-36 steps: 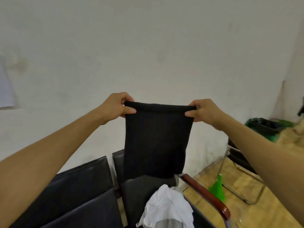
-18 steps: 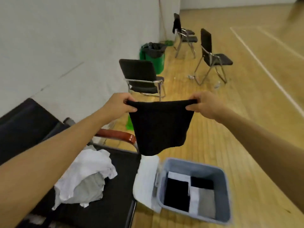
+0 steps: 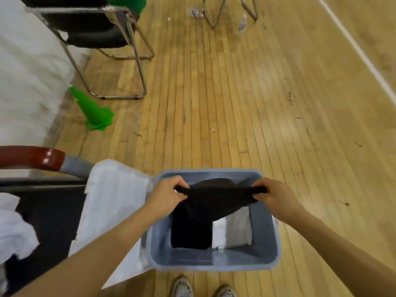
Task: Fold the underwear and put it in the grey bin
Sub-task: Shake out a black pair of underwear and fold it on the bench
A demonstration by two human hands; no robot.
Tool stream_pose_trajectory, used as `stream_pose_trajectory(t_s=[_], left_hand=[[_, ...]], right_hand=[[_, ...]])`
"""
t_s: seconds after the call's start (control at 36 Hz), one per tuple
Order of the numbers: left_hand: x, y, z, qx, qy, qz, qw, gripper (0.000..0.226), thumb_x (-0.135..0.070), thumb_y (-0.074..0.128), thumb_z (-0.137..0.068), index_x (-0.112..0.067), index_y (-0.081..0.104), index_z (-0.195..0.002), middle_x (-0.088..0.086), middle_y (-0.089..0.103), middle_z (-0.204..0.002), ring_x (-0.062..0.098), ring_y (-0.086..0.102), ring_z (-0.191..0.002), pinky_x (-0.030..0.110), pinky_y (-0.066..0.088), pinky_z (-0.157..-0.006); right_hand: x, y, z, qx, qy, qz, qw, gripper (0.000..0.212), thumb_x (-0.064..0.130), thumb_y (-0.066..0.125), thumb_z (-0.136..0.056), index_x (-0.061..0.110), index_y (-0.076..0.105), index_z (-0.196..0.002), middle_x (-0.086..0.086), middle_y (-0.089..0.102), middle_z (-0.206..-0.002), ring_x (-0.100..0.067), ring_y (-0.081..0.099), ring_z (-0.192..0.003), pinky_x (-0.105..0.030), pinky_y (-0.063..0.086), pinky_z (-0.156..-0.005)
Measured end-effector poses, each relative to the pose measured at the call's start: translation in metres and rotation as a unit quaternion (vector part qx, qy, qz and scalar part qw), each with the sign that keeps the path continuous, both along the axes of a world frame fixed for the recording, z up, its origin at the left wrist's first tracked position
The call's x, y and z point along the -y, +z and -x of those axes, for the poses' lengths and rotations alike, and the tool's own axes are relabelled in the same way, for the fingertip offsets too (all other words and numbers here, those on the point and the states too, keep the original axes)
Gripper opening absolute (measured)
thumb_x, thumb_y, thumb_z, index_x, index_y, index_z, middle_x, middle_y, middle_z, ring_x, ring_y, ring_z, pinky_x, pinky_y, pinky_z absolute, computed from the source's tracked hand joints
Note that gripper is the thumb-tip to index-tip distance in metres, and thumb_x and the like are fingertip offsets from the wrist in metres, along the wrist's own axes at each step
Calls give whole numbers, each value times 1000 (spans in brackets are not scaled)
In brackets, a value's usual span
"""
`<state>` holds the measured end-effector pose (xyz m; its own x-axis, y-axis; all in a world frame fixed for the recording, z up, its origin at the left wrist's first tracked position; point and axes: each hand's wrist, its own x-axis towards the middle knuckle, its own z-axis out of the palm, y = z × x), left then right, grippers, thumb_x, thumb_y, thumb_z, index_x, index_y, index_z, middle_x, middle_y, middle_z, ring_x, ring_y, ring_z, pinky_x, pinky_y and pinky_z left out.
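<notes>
1. Head view: the left hand and the right hand hold a folded piece of black fabric underwear between them, each with its fingers curled round one end of the top edge.
2. The underwear hangs just over the open top of a grey rectangular plastic bin, its lower part sagging inside the rim; whether it touches the clothes below cannot be told.
3. In the bin lie a folded black garment on the left, a narrow folded white garment beside it, and a folded grey garment on the right.
4. The bin stands on a floor of light wooden boards.
5. Just left of the bin, a white cloth drapes over the edge of a black chair seat with a red-brown armrest.
6. A crumpled white garment lies on that seat, blurred at the frame edge.
7. Farther off, a green plastic cone lies tipped on the floor near a black chair with a metal frame.
8. Two light shoes show at the bottom edge.
</notes>
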<state>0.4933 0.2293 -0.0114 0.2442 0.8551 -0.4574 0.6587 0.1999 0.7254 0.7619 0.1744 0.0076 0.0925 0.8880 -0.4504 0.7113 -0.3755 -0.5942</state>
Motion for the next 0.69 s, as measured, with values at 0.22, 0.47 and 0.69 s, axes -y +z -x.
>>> stream_pose_trajectory(t_s=[0.22,0.47,0.69], left_hand=[[30,-191,-21,-14,-49,61,997,37,0,64,-83,-35,56,-76,-1,66,-92,11,62,-83,12,46,-69],[37,-306,-56,10,-6,109,994,24,-1,62,-86,-24,65,-82,-1,68,-83,15,64,-79,25,51,-71],[-21,-429,-112,24,60,92,994,25,1,62,-85,-23,61,-78,1,66,-81,14,60,-75,21,44,-69]], right_hand=[[38,-178,-15,45,-33,98,994,37,11,53,-94,42,43,-76,20,49,-69,3,44,-62,-13,31,-50],[50,-278,-25,79,-134,126,980,22,8,45,-95,29,52,-96,8,55,-76,-2,47,-63,-15,31,-46],[-12,-389,-38,195,-151,90,965,30,2,43,-91,13,53,-118,-9,61,-98,-29,59,-88,-30,34,-58]])
